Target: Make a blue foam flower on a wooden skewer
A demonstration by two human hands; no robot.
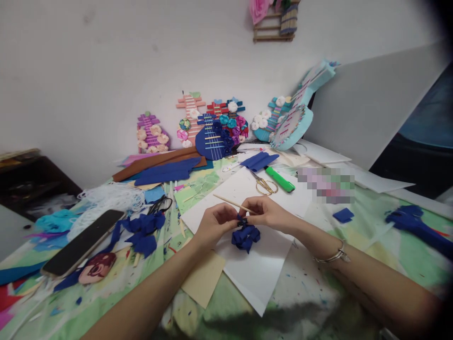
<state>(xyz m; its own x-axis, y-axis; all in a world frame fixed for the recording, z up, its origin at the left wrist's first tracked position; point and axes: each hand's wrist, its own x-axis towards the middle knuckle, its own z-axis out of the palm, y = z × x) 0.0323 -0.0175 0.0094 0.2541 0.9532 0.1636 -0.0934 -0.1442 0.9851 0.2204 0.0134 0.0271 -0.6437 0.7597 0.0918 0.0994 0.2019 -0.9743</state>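
Observation:
Over the white paper [253, 283], my left hand [216, 221] and my right hand [264, 211] meet fingertip to fingertip. Both pinch the top of a dark blue paper flower [246, 237], whose folded petals hang just below the fingers. A thin wooden stick [228, 200] slants across above the fingertips, its right end lying by my right fingers; which fingers hold it is hard to tell. Small gold-handled scissors [267, 186] and a green utility knife [280, 179] lie just beyond my right hand.
Left lie a phone [83, 243], blue paper scraps [143, 231] and white string [102, 203]. Decorated paper guitars [212, 137] lean against the wall. Blue folded paper [259, 160] lies behind the scissors. A blue tool [421, 229] rests at far right, beyond a small blue square [343, 215].

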